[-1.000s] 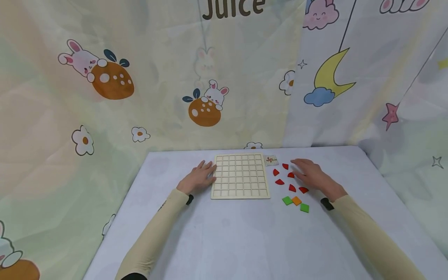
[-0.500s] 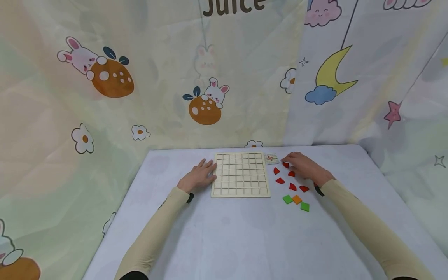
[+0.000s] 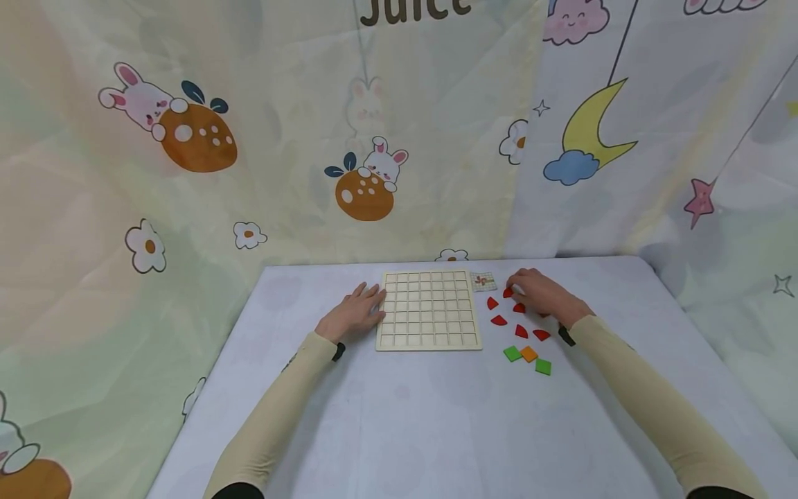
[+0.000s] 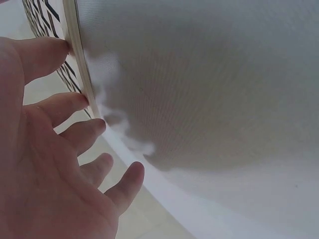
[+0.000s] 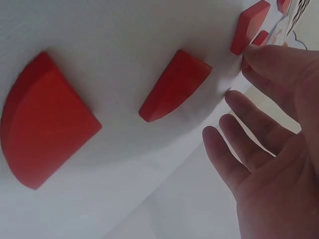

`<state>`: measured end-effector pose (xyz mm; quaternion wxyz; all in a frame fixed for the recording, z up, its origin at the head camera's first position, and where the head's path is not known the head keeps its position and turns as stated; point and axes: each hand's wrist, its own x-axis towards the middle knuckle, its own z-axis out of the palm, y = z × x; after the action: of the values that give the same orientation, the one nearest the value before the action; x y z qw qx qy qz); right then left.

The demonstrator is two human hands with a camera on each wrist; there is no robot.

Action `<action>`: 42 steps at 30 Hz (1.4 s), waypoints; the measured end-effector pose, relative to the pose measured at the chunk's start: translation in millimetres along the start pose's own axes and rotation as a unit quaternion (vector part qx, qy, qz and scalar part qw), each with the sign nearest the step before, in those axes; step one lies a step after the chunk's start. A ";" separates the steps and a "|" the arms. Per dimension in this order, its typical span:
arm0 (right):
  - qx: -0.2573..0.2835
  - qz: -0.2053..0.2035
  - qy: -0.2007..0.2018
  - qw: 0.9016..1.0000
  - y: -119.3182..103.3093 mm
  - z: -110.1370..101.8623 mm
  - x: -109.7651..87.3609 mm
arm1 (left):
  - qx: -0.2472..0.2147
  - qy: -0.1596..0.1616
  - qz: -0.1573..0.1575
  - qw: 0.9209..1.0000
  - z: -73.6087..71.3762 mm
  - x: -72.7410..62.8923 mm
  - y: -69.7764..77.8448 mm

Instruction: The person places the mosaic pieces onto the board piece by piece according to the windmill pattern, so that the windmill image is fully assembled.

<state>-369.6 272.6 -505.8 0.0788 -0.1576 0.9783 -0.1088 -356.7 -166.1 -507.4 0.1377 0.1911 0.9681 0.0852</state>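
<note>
My left hand (image 3: 352, 313) rests at the left edge of a pale wooden grid board (image 3: 429, 312), fingers spread; in the left wrist view its fingertips touch the board's side (image 4: 79, 52). Right of the board, my right hand (image 3: 548, 294) pinches a red quarter-circle piece (image 3: 508, 293) between thumb and index finger. That piece (image 5: 260, 38) is partly hidden by the thumb in the right wrist view, while the other fingers are spread. Several more red quarter-circle pieces (image 3: 499, 320) lie close by, one of them large in the right wrist view (image 5: 47, 124).
A small patterned card (image 3: 483, 281) lies at the board's upper right corner. Nearer me are two green squares (image 3: 543, 367) and an orange square (image 3: 528, 354). A white cloth covers the table (image 3: 399, 423), and a printed curtain (image 3: 287, 173) hangs behind it.
My right hand has moved left to the uppermost red piece, and its thumb and index finger have closed on it. The left hand stays at the board's edge.
</note>
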 end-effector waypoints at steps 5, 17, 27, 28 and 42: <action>-0.008 -0.001 -0.004 1.000 1.1 -1.2 1.9 | -0.001 -0.002 0.002 1.000 0.7 1.1 -1.6; 0.003 -0.014 0.000 1.000 -16.1 -12.4 2.5 | 0.004 -0.003 0.003 1.000 1.5 3.2 -5.8; 0.023 -0.040 -0.003 0.999 -54.8 -22.5 17.8 | 0.000 -0.006 0.014 1.000 0.0 2.5 -5.5; 0.026 -0.043 -0.007 0.999 -58.8 -22.8 19.6 | 0.000 -0.007 0.015 1.000 0.2 3.0 -5.0; -0.011 -0.136 0.004 0.991 -105.8 -11.2 58.5 | 0.010 -0.008 0.014 1.000 -2.0 3.5 -3.9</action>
<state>-395.8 157.6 -476.9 0.0578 -0.2896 0.9492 -0.1082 -361.8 -168.5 -507.2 0.1428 0.2070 0.9648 0.0763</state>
